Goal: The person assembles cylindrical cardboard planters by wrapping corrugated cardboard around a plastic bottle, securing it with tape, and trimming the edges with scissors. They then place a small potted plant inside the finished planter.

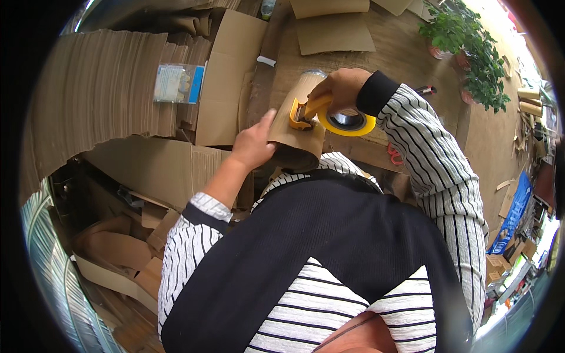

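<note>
containers: a clear plastic packet [178,83] with a blue edge lies on the big stack of corrugated cardboard sheets [100,94] at upper left; its contents are pale and too small to tell. terracotta pots hold the green leafy plants [471,47] at upper right.
wrapped parcel: a brown cardboard-wrapped bundle [297,132], held in front of the person's chest over the wooden tabletop [406,59]; a clear, pale end shows at its far tip.
tape dispenser: an orange-yellow hand dispenser [306,113] carrying a yellow tape roll [348,122], pressed against the parcel's upper face.
left hand: the left hand [254,144] lies against the parcel's left side, fingers clenched around its edge, thumb raised.
right hand: the right hand [338,88] has its fingers clenched on the dispenser's handle.
surroundings: flat cardboard pieces [332,29] lie at the far side of the tabletop; red-handled scissors [395,154] lie by the right sleeve.
</note>
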The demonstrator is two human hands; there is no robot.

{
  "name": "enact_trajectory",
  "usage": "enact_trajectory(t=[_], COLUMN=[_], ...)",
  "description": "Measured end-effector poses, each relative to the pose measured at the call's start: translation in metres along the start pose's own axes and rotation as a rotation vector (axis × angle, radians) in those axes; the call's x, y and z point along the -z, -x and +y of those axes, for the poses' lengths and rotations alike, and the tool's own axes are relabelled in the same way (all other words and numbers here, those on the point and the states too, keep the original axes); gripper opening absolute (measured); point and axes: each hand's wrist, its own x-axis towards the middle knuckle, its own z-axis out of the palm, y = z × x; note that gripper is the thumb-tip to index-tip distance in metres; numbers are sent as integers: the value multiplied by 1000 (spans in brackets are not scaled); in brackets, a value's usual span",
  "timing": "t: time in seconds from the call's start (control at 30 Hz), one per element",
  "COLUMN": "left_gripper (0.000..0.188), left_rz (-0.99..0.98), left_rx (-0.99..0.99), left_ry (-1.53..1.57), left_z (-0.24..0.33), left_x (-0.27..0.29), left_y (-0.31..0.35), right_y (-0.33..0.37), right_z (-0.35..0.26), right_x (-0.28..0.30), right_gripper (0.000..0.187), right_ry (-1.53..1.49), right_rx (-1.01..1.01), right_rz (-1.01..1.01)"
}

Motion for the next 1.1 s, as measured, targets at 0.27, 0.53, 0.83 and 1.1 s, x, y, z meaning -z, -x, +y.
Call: enact_trajectory(t=[0.27,0.53,0.83,1.1], left_gripper=[61,64,77,44], left_rz=[-108,26,-126,303], left_rx=[135,126,535,123], left_ry=[-33,188,654,460], left_z=[-60,-61,-103,-67], left_x=[-37,-63,-40,13], left_y=[44,52,35,-63], right_y=[48,33,33,160], right_z=[-1,-20,83,102], right_x=[-34,-44,-126,-220], right_gripper=[57,42,25,77], right_ry=[5,132,667,-1189], right_rx=[-60,-154,-471,-680], right_rz=[53,-126,-317,969])
